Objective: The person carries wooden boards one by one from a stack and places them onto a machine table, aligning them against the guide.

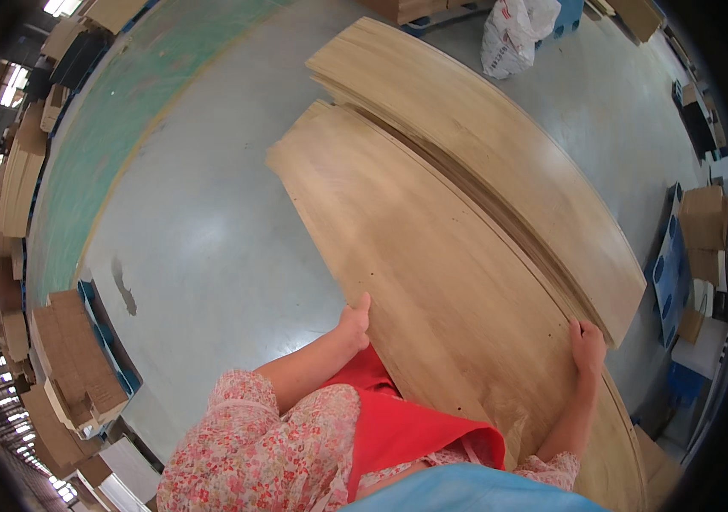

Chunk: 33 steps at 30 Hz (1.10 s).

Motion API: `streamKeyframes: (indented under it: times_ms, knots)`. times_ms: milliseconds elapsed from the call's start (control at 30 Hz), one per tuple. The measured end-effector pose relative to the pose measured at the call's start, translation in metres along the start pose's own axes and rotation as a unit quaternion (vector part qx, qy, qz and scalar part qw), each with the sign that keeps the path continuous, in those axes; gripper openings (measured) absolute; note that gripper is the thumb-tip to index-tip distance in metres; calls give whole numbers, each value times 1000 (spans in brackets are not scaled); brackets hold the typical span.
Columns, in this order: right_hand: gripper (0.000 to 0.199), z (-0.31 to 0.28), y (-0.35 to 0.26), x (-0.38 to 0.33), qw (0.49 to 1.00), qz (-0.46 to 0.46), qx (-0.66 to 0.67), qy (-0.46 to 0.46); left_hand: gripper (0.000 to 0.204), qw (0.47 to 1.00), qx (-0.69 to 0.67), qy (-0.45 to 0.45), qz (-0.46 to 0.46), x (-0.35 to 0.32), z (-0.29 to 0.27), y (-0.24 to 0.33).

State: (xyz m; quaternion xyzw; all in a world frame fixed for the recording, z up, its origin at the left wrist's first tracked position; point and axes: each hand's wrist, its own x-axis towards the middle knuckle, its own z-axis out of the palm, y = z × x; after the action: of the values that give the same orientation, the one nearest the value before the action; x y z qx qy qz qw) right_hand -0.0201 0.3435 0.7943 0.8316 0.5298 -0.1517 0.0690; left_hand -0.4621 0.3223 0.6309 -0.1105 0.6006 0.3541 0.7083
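Clearly a two-handed board, held by opposite edges

A long, pale-brown wood-grain panel point(432, 239) runs from close against the person's body at the near end to the far left, over the smooth grey floor point(202, 230). The hands are well apart, each clamped on a long edge: the left hand point(356, 324) grips the left edge with its thumb on top, and the right hand point(587, 345) is closed on the right edge, farther across. The fingers beneath are hidden, and I cannot tell whether the panel is lifted or rests on something.

It looks stiff and flat, probably heavy for its length, with a smooth face that could slide under a loose palm. Its edges and corners seem the likeliest parts to chip. Holding both long edges suits it; a grip nearer mid-length should balance it better, since much of the board reaches beyond the hands on the far side.

Just beside it on the right lies a matching pale wooden stack of boards point(483, 141), with a dark gap between. A red cloth apron point(419, 424) shows by the near left edge.
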Motion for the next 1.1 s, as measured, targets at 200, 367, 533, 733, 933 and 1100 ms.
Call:
streamKeyframes:
  times_ms: [200, 367, 533, 733, 933, 1100]
  knots:
    - [42, 62, 6, 37, 999, 1, 4, -42, 50, 998, 59, 28, 3, 50, -3, -19]
    - [40, 152, 22, 106, 986, 27, 49, -159, 72, 996, 69, -48, -21, 125, -27, -51]
    - [46, 256, 38, 131, 978, -44, 99, -179, 70, 993, 97, -64, 21, 177, -78, -72]
    - [46, 282, 32, 140, 973, -41, 87, -210, 71, 995, 93, 39, -11, 162, -56, -76]
    - [40, 374, 51, 120, 990, -84, 111, -19, 73, 827, 531, 130, 131, 161, -18, -109]
    - [56, 428, 69, 10, 977, 146, 96, 123, 94, 387, 804, -10, 450, 220, -8, -82]
